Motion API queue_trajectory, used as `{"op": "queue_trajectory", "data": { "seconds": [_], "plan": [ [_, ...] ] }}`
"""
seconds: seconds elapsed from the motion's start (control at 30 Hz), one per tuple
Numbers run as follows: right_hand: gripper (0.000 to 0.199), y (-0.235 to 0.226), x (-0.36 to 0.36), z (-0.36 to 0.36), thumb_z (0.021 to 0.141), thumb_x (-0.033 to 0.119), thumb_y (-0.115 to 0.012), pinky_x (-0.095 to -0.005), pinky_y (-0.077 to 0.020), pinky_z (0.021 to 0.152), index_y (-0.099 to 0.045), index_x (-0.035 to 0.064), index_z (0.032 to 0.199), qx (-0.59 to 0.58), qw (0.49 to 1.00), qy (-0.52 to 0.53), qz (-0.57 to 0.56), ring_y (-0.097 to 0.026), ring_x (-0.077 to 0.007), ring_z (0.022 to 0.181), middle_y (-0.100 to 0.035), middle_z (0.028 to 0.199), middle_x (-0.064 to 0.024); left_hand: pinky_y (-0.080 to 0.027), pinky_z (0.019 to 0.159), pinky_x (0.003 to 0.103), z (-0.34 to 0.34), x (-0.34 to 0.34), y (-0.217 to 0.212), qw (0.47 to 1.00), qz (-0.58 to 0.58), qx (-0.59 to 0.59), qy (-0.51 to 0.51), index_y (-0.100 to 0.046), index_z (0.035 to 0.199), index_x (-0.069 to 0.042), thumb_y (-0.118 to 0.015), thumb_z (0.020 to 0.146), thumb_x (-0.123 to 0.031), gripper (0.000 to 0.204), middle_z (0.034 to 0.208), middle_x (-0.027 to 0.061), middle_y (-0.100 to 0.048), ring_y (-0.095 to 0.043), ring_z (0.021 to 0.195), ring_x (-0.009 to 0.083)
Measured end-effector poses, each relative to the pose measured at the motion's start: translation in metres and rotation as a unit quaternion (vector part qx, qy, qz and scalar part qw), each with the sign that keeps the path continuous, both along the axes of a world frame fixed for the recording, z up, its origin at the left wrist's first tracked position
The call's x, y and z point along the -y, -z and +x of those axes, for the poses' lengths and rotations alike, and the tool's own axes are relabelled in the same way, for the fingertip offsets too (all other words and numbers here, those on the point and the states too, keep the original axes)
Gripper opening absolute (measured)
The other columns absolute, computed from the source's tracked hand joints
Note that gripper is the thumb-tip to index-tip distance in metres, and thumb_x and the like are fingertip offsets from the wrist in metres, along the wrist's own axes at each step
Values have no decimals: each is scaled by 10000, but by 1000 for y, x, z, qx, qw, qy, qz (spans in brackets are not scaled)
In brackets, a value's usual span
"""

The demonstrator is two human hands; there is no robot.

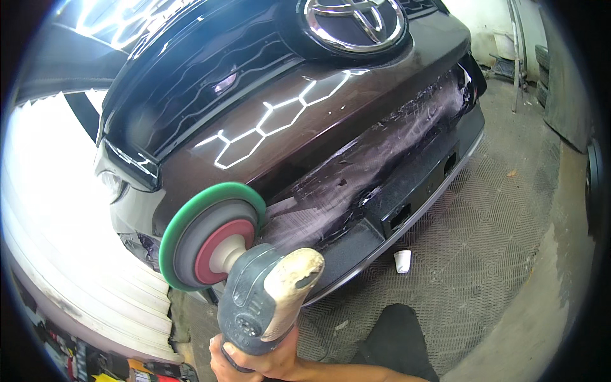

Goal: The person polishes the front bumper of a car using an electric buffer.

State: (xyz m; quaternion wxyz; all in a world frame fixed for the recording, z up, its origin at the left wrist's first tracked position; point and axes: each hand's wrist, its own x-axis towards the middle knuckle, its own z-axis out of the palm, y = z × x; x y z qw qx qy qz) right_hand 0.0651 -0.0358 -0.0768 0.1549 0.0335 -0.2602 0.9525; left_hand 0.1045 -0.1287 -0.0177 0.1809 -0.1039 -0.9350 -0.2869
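My right hand (275,364) grips the rear of a polisher (247,305), its fingers wrapped round the handle. The tool has a dark grey body and a worn cream-coloured cover on its head. A round pad (184,223) with a green face edge and grey and red backing rings stands tilted at the car's front corner; whether it touches the paint cannot be told. Behind it stretches the dark brown bumper (280,137), showing bright hexagonal light reflections. A whitish, scuffed film covers the bumper's lower recess (356,175). My left hand is out of view.
A white cup (402,261) lies on the textured floor mat (484,229) below the bumper. White pleated sheeting (70,223) hangs at the left, with colourful items (137,372) beneath. Tyres (541,70) and poles (517,57) stand at the far right.
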Motion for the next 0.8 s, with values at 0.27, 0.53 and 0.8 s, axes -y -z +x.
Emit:
{"op": "queue_trajectory", "data": {
  "seconds": [0.27,0.53,0.8],
  "plan": [
    [882,-22,-97,-12,701,118,-928,-399,-520,1012,-432,-11,1419,-57,978,175,94,-614,-213,1169,-589,1290,-125,-553,980,468,-17,-71,-10,999,1,29,41,-544,1405,-59,-976,669,-182,863,1229,228,-692,-699,1161,359],
    [514,-33,-197,-24,819,160,-830,-348,-552,914,-620,-10,1255,-58,974,217,21,-682,-175,980,-697,1112,-84,-576,868,540,-39,-161,-18,989,-83,5,126,-490,1346,-38,-942,652,-235,852,1174,214,-646,-707,1025,470],
    [480,-57,-247,-28,845,277,-758,-412,-645,704,-615,-76,1137,-50,961,271,24,-734,-268,763,-700,930,-170,-584,764,585,-46,-206,-39,971,-91,-52,215,-442,1406,-7,-889,711,-192,847,1167,235,-583,-701,904,501]
  ]
}}
